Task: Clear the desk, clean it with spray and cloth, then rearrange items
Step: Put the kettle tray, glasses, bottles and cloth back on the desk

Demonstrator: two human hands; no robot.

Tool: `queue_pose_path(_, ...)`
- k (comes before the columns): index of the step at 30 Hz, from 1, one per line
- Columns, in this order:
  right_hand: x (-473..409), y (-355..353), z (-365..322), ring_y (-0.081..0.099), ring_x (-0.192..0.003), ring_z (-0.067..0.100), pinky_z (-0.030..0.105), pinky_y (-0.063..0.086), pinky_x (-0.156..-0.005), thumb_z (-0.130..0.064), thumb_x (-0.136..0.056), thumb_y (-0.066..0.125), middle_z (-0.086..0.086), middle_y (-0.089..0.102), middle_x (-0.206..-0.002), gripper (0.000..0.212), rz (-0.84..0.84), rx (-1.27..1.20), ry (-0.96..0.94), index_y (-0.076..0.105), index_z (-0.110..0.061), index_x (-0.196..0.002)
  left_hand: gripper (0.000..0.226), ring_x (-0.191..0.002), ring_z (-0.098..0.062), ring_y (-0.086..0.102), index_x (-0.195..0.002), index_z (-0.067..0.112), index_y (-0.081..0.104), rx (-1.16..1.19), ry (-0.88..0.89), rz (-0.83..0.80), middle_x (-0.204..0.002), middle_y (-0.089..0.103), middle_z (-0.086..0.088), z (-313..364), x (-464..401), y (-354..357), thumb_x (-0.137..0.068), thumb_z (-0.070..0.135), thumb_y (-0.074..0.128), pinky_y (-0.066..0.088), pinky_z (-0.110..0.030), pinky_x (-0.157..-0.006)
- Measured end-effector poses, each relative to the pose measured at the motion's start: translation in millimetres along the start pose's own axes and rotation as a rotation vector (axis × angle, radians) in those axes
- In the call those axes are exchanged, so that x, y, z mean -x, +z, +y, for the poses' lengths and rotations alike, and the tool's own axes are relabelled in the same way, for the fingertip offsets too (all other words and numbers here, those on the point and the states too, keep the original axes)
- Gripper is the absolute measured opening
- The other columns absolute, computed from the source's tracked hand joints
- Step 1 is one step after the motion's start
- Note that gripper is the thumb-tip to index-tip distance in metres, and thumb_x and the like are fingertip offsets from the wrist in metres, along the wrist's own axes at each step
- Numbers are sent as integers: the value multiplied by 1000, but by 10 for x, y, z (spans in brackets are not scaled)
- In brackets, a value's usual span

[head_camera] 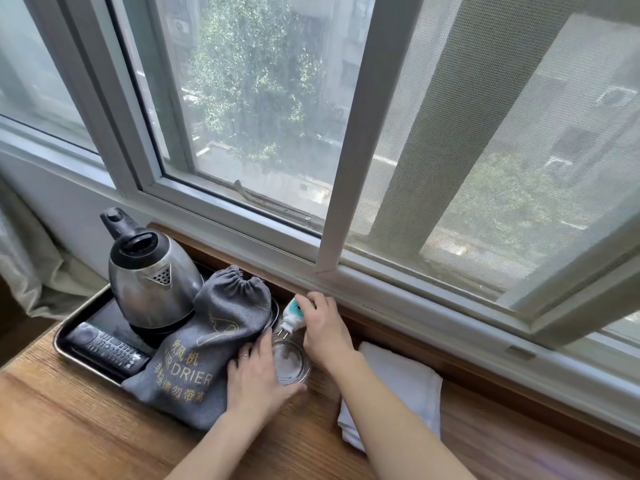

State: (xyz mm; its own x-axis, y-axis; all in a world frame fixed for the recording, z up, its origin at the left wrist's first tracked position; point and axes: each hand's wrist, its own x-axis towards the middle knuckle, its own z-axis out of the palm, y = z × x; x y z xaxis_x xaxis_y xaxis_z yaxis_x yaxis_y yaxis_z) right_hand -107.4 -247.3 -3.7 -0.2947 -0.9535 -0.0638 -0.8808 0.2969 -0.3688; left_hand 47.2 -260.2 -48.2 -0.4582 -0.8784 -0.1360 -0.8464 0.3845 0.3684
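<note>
Head view of a wooden desk (pixel 86 420) set against a window sill. The left hand (pixel 258 377) lay flat, fingers straight and slightly spread, across the seam between a grey hair-drier bag (pixel 211 341) and a clear glass dish (pixel 291 363), its thumb at the dish's near rim; a ring showed on one finger. The right hand (pixel 323 327) pinched a small white plug-in device (pixel 290 315) with a teal label, fingers curled round its body, the two metal prongs pointing down over the far rim of the dish. The dish stood on the desk near the back edge, between the two hands and just beside the bag. The bag, drawstring mouth toward the back edge, lay half on a black tray (pixel 69 336) at the desk's left end and half on the wood. On the tray stood a steel kettle (pixel 150 282) and, at its near-left corner, a dark remote control (pixel 105 348). A folded white cloth (pixel 398 386) lay by the back edge, right of the right forearm, touching nothing else on the desk.
</note>
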Motion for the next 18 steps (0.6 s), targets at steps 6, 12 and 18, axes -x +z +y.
queue_pose_path(6,-2,-3,24,45,-126,28,34,40,-107,7,-85,53,5,43,-143,63,-26,-115,21,49,-14,-144,125,-138,-22,37,-154,16,21,322,61,55,-151,39,-4,106,-110,-159,-51,77,57,32,-37,-113)
queue_pose_path(12,32,-46,24,47,-134,28,35,40,-108,9,-84,55,3,35,-155,72,-80,-148,34,40,-14,-151,96,-130,-19,46,-147,19,37,285,193,51,-143,44,4,174,-253,-237,-65,65,53,41,-39,-106)
queue_pose_path(18,32,-67,46,47,-137,29,36,39,-111,12,-82,56,1,29,-161,78,-111,-169,34,36,-12,-154,94,-118,-21,52,-146,19,40,282,186,53,-134,47,5,175,-244,-218,-63,58,61,46,-39,-99)
